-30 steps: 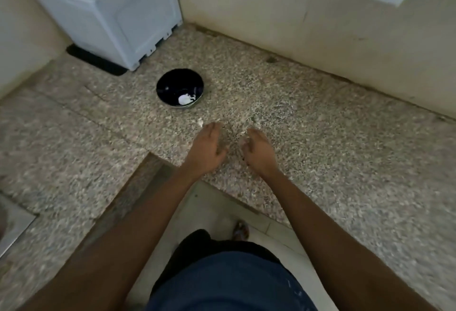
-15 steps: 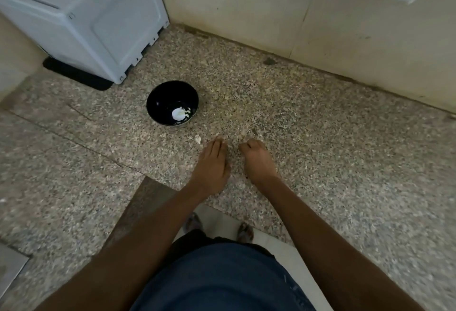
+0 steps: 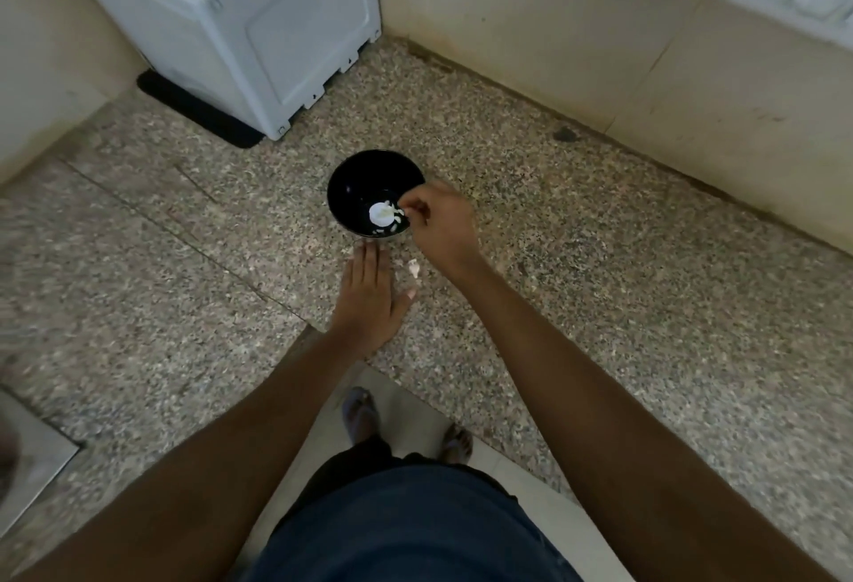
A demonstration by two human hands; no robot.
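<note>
Right hand (image 3: 441, 226) pinch grip over bowl (image 3: 355, 184)

Forearms: left forearm (image 3: 231, 434) and right forearm (image 3: 577, 373), both bare up to the frame's edge.
Hands: left hand (image 3: 369, 300) and right hand (image 3: 443, 221), bare.
Blue garment (image 3: 406, 521): denim-like cloth with faint pale flecks.
Black cloth (image 3: 351, 470): shows along the blue garment's upper edge.
Feet: left foot (image 3: 361, 413) and right foot (image 3: 457, 443), toes showing; footwear too blurred to tell.
</note>
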